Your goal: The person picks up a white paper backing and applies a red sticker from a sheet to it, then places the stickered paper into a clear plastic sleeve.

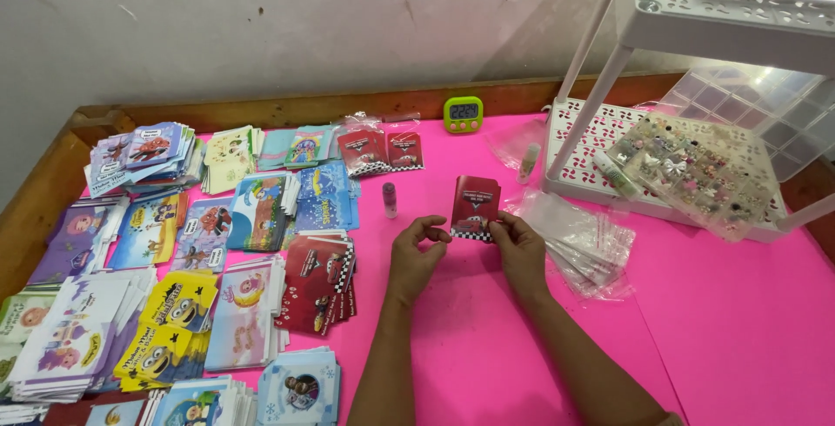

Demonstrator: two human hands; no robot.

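A red card [475,208] with a checkered lower edge stands upright just above the middle of the frame, over the pink tabletop [713,322]. The right hand [519,248] pinches its lower right corner between thumb and fingertips. The left hand [416,256] sits just left of the card, fingers curled narrow, forefinger and thumb tips close to the card's lower left corner; whether they touch it cannot be told.

Right of the hands lies a pile of clear bags [584,239]. Above left of the card stands a small pink tube [390,200]. A green timer [463,114] sits at the table's far edge. The left half of the frame is covered with stacks of colourful cards [174,304]. Upper right, a clear bead box [696,169] rests on a white rack [600,130].
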